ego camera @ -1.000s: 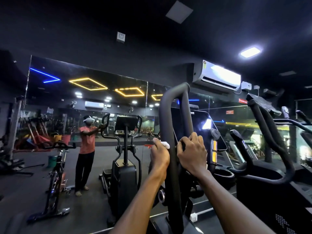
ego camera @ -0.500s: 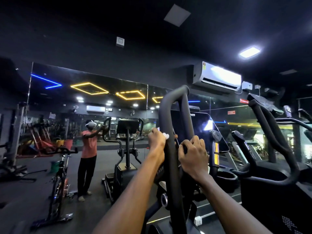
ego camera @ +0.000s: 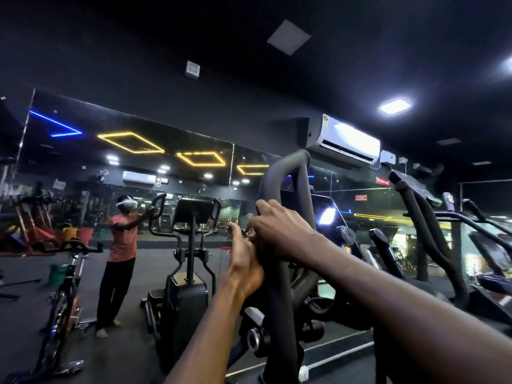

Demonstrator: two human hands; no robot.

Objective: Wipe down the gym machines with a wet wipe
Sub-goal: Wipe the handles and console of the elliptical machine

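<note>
Nearest the camera, both forearms reach up to the looped handlebar [ego camera: 279, 189] of the elliptical machine [ego camera: 277, 314]; the work looks to be partway through this one handle, with its top bend above the hands, the console [ego camera: 327, 214] behind it and the neighbouring machine [ego camera: 432, 239] to the right all seemingly left to do; how much of the lower bar has been wiped cannot be judged from here.

The right hand [ego camera: 279, 231] is curled round the bar, fingers wrapped over its left edge in a firm grip; the left hand [ego camera: 243, 261] sits just beside and below it against the bar's left side, one finger stretched forward, the others hidden behind the right hand, so whether they pinch anything cannot be told.

The wet wipe is not visible; presumably it is bunched between the two hands.

Farther off, the wall mirror [ego camera: 133, 173] reflects the person and a spin bike [ego camera: 69, 286].
</note>
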